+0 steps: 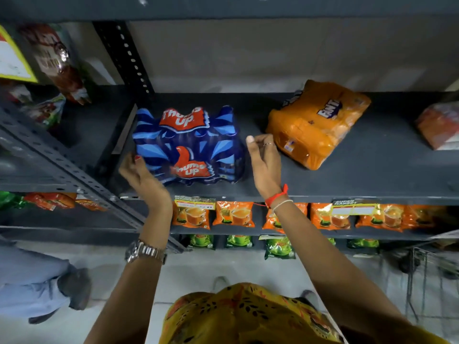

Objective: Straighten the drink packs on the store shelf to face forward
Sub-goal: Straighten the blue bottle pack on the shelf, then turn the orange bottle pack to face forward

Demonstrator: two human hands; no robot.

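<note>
A blue Thums Up drink pack (pixel 188 145) stands on the dark grey shelf (pixel 347 180), its logo facing me. My left hand (pixel 141 177) is at the pack's front left corner, fingers apart, touching or nearly touching the wrap. My right hand (pixel 264 157) hovers just right of the pack, fingers loosely curled, holding nothing. An orange Fanta pack (pixel 318 122) lies further right on the same shelf, turned at an angle with its label skewed. A third orange-red pack (pixel 439 125) is partly cut off at the right edge.
A perforated metal upright (pixel 129 60) borders the shelf on the left. Orange tea pouches (pixel 233 213) and green pouches (pixel 279 247) fill the lower shelves. A person in blue (pixel 34 281) stands at lower left. A wire basket (pixel 432 269) sits lower right.
</note>
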